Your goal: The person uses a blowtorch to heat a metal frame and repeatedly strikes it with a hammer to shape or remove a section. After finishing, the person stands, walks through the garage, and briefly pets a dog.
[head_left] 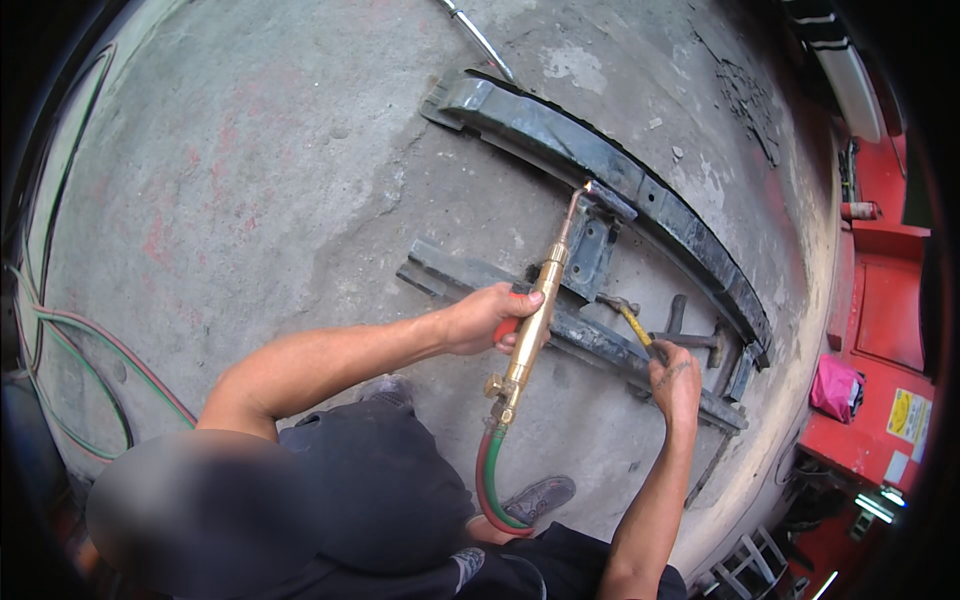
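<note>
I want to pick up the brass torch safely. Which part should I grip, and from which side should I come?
Grip the brass torch on its straight middle barrel, where the left hand holds it now, coming from the left. The bent tip points up at the dark steel frame, and the red and green hoses hang from the lower end, so the barrel looks like the safest part to grip.
</note>
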`<state>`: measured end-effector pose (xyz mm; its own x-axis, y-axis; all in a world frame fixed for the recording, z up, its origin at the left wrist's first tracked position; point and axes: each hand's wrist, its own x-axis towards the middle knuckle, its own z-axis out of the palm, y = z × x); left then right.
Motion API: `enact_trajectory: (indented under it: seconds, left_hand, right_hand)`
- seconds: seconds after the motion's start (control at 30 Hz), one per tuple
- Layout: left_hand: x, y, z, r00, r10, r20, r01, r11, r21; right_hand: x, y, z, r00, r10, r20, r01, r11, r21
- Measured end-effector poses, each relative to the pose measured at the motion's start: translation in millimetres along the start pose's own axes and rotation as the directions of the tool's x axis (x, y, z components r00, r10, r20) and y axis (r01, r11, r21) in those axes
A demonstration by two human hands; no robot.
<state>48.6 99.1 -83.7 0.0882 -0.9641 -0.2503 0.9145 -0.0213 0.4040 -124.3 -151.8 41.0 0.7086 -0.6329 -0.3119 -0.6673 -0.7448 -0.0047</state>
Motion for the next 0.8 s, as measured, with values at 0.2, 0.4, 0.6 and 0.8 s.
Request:
enact_trajectory:
  seconds: [0.2,0.4,0.6,0.8]
  left_hand:
    - [0.7,1.7,-4.3,1.0,-0.005,0.001,0.005,1.0,0.016]
    - [1.4,0.3,-4.3,1.0,-0.002,0.008,0.002,1.0,0.019]
    - [1.0,0.3,-4.2,1.0,0.006,0.029,-0.005,1.0,-0.003]
    - [0.7,1.2,-3.8,1.0,0.002,0.009,-0.002,1.0,0.005]
  right_hand:
    - [0.7,3.4,2.2,1.0,-0.001,-0.002,0.001,1.0,0.008]
    - [-0.1,2.4,0.7,1.0,-0.015,-0.012,0.015,1.0,0.005]
    - [1.0,3.7,1.2,1.0,-0.01,-0.011,0.011,1.0,0.01]
    - [1.4,4.6,1.9,1.0,-0.01,-0.009,0.01,1.0,0.005]
